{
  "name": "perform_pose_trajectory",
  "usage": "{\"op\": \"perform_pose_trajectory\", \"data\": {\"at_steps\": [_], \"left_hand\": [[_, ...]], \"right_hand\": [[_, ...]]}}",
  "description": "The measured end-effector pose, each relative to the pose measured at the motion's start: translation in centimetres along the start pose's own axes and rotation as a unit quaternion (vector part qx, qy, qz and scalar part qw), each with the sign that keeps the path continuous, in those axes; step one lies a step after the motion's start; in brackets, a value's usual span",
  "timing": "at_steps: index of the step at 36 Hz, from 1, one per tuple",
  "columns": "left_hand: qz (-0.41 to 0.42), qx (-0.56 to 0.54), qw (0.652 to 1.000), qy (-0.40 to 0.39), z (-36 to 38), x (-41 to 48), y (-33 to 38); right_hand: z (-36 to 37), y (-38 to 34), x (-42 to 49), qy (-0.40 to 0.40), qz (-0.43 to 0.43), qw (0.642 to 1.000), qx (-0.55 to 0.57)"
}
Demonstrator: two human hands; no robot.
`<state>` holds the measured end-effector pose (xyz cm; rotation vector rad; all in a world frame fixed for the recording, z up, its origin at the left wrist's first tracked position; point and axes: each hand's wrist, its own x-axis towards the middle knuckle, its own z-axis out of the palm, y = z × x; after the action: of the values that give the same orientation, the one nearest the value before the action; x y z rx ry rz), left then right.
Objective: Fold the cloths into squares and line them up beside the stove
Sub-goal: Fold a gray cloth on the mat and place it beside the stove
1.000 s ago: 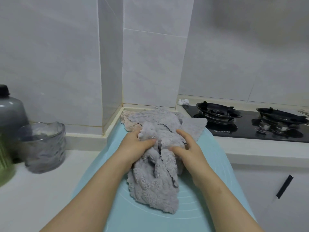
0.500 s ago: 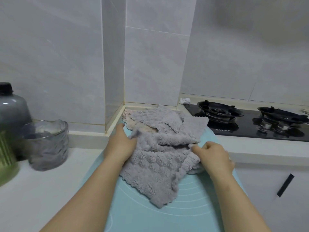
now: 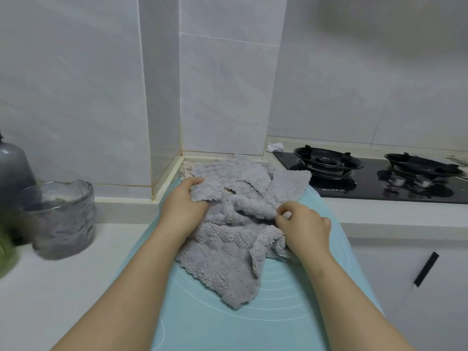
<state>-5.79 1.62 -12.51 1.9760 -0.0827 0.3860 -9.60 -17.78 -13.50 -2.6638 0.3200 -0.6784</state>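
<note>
A crumpled grey fleece cloth lies on the light blue mat in front of me. My left hand grips its left upper edge, fingers curled into the fabric. My right hand pinches a fold on the cloth's right side. Behind them a heap of further grey cloths lies at the mat's far end, with a beige cloth peeking out at its left. The black gas stove sits to the right of the heap.
A ribbed glass bowl and a grey bottle stand on the white counter at left. A small white crumpled scrap lies behind the stove's left corner. A tiled wall corner juts out behind the mat. A cabinet handle shows lower right.
Both hands have come closer together on the grey cloth. The right hand has moved in from the cloth's right edge to a fold nearer the middle; the cloth is bunched again.
</note>
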Motion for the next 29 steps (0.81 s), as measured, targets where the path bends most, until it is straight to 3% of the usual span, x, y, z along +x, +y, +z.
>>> {"op": "perform_pose_trajectory", "data": {"at_steps": [6, 12, 17, 20, 25, 29], "left_hand": [[-0.048, -0.048, 0.996, 0.065, -0.9, 0.6, 0.3], [-0.018, 0.070, 0.989, 0.127, -2.2, 0.6, 0.6], [-0.052, -0.043, 0.987, 0.143, -2.5, 0.9, 0.3], [-0.100, -0.173, 0.969, 0.146, -2.4, 1.3, 0.3], [-0.145, -0.331, 0.922, 0.137, -1.4, 1.7, 0.1], [-0.108, -0.333, 0.930, 0.114, -0.4, 1.5, 0.0]], "right_hand": [[-1.3, -0.2, 0.0, 0.164, 0.029, 0.969, 0.181], [-2.2, -0.8, -0.6, 0.249, -0.009, 0.917, 0.313], [-2.0, -1.7, -1.2, 0.294, -0.055, 0.882, 0.363], [-2.4, -2.3, -0.6, 0.279, -0.054, 0.886, 0.366], [-3.5, -3.8, 1.9, 0.195, -0.026, 0.926, 0.322], [-2.5, -3.7, 3.7, 0.080, 0.031, 0.963, 0.255]]}}
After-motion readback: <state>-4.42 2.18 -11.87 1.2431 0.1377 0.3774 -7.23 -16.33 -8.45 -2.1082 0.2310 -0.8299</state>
